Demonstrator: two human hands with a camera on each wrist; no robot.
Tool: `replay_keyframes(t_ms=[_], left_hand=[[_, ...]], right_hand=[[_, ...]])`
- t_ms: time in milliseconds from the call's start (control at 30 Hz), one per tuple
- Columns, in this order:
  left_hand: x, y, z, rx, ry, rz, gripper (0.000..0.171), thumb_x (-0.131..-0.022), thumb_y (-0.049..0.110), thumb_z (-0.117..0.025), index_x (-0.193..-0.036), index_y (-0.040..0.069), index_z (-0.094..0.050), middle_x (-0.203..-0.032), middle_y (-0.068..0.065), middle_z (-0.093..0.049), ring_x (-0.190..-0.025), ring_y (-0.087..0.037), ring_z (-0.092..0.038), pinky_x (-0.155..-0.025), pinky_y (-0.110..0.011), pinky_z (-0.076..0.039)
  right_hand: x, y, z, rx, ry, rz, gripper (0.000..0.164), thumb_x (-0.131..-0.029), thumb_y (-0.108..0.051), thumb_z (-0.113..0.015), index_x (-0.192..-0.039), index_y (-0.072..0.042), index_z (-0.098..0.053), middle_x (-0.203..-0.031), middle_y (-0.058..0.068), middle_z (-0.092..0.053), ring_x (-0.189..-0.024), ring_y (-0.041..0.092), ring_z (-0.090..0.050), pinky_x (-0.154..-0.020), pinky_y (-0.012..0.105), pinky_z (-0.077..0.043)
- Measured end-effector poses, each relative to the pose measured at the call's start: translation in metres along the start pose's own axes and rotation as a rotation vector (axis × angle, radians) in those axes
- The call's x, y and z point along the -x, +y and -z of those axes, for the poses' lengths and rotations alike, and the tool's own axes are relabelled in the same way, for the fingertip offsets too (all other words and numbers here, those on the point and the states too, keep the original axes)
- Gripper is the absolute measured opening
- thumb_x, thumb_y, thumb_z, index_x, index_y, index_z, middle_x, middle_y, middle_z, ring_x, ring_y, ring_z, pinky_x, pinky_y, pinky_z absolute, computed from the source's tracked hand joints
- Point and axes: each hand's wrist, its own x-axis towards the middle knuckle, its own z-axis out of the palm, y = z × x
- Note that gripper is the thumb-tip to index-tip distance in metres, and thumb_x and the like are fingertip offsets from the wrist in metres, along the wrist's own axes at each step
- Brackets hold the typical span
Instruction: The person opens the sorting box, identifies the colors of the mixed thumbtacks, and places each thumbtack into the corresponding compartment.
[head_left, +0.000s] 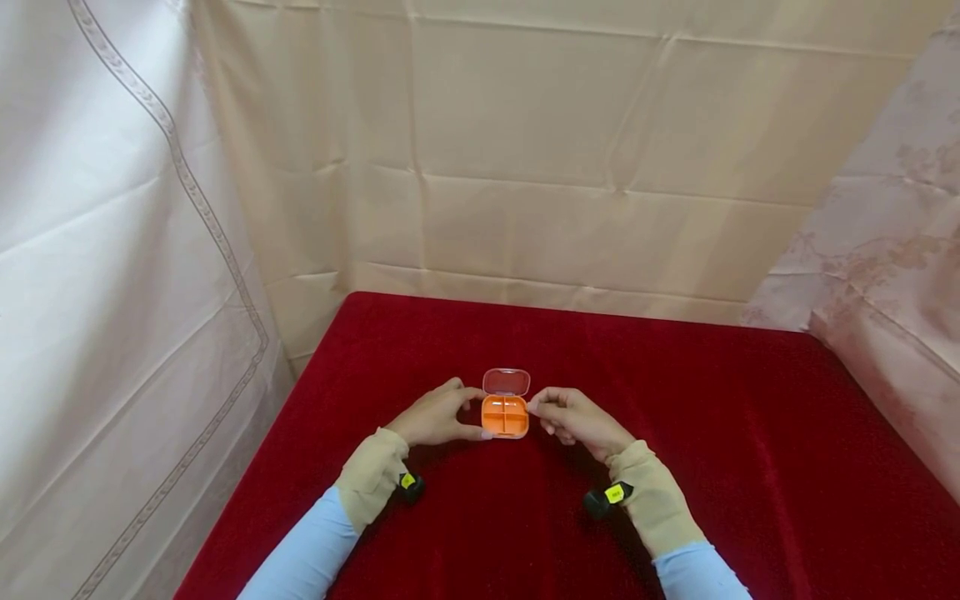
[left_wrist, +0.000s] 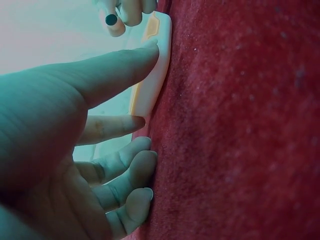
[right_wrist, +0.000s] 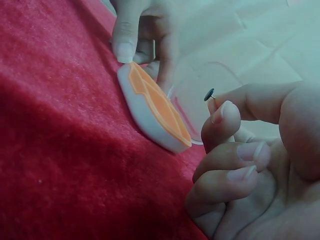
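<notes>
A small pill box (head_left: 504, 416) with an orange divided insert and a white base rests on the red cloth. Its clear lid (head_left: 506, 382) stands raised at the back, and bare orange shows in its several compartments. My left hand (head_left: 438, 415) holds the box from the left, thumb at the front corner and index finger at the back. Just right of the box, my right hand (head_left: 576, 419) pinches a thumbtack (right_wrist: 209, 94) between thumb and index finger. Its dark round head points away from the fingers, and the other fingers are curled.
Red velvety cloth (head_left: 675, 400) covers the table. Behind it hangs a creased beige sheet (head_left: 525, 167), with a pale curtain (head_left: 112, 250) on the left and a floral one (head_left: 900, 217) on the right. Dark wrist cameras sit under both wrists.
</notes>
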Motion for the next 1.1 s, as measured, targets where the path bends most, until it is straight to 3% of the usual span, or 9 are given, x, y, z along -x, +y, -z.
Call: replay_keyframes(t_ms=[533,1100], left_hand=[[-0.0009,0.0015,0.0002,0.001,0.011,-0.006,0.065,-0.079,0.056,-0.073,-0.132,0.023,-0.059,-0.100,0.002,-0.051,-0.088,-0.013,-0.052,-0.073,-0.029,-0.044],[-0.0015,0.0000,-0.0021,-0.009,0.006,0.013,0.064,-0.079,0.056,-0.073,-0.132,0.022,-0.060,-0.100,0.003,-0.050,-0.088,-0.011,-0.052,-0.073,-0.028,-0.045]], right_hand=[[-0.0039,0.0026,-0.0024,-0.018,0.090,-0.012,0.031,-0.096,-0.025,-0.063,-0.109,0.004,-0.060,-0.068,0.001,-0.047,-0.048,0.008,-0.032,-0.046,0.023,-0.028],[-0.0016,0.0027,-0.0093,0.057,-0.009,-0.001,0.029,-0.096,-0.025,-0.062,-0.107,0.001,-0.061,-0.068,0.002,-0.048,-0.050,0.010,-0.034,-0.048,0.024,-0.030]])
